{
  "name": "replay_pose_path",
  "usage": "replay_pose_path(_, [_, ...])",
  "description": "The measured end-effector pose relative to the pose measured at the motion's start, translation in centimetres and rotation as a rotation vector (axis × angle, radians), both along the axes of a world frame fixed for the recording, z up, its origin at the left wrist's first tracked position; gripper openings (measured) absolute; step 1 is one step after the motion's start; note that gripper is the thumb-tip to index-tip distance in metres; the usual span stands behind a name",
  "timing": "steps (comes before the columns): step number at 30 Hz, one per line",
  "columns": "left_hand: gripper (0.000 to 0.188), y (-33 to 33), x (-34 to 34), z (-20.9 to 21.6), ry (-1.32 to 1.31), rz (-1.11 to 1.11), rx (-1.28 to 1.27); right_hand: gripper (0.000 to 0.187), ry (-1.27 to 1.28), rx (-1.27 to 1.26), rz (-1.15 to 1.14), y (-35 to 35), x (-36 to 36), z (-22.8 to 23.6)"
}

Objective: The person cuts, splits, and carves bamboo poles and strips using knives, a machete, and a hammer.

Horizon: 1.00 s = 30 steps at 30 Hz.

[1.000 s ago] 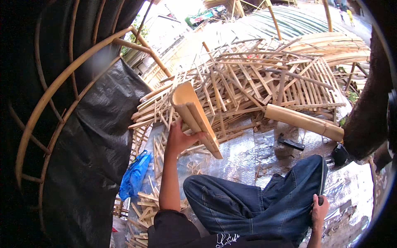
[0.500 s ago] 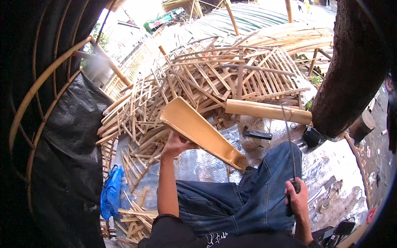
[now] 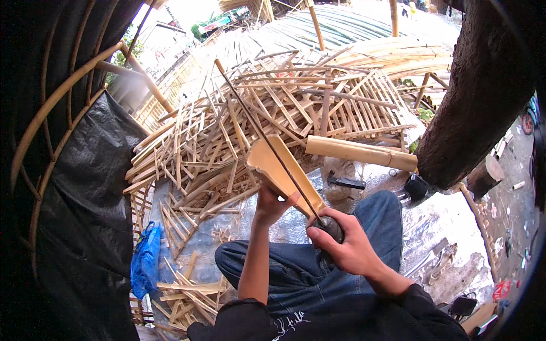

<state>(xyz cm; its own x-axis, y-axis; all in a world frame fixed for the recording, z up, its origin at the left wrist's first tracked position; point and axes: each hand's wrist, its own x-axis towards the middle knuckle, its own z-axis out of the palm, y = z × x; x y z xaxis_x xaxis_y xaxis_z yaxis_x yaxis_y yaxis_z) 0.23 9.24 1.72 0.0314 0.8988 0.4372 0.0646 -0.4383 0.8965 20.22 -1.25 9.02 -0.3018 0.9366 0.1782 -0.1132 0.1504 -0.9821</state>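
A split half of a bamboo tube (image 3: 263, 163), hollow side up, slopes from the far left down toward my lap. My left hand (image 3: 272, 206) grips its left edge partway along, thumb by the rim. In my right hand (image 3: 354, 241), fingers wrap round the dark handle of a long, narrow blade (image 3: 284, 166), seen nearly edge-on. The blade points away and to the left, over the bamboo's hollow; whether it touches the bamboo I cannot tell. The bamboo's near end is hidden behind my right hand.
A heap of bamboo strips (image 3: 273, 108) lies ahead, with a bamboo tube (image 3: 361, 153) by its right side. A black tool (image 3: 348, 183) lies nearer. A tree trunk (image 3: 472, 96) leans at right; black sheeting (image 3: 85, 199) and a blue plastic bag (image 3: 145, 261) are at left.
My right hand has brought the blade from beside my right knee leftward over the bamboo. My left hand has shifted right with the bamboo, still holding it.
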Motion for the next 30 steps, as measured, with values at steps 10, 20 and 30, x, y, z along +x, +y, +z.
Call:
replay_pose_path(10, [0.046, 0.5, -2.7, 3.4, 0.349, -0.009, -0.001, 0.029, 0.14, 0.042, -0.01, 2.3, -1.2, -1.3])
replay_pose_path(20, [0.046, -2.7, 0.5, 6.3, 0.041, 0.477, 0.175, 0.038, -0.178, -0.036, -0.102, 4.5, -2.6, -0.7])
replay_pose_path(30, [0.024, -0.1, 2.0, 7.7, -0.073, 0.619, 0.246, 0.053, -0.063, 0.013, 0.012, 4.6, -1.5, -2.0])
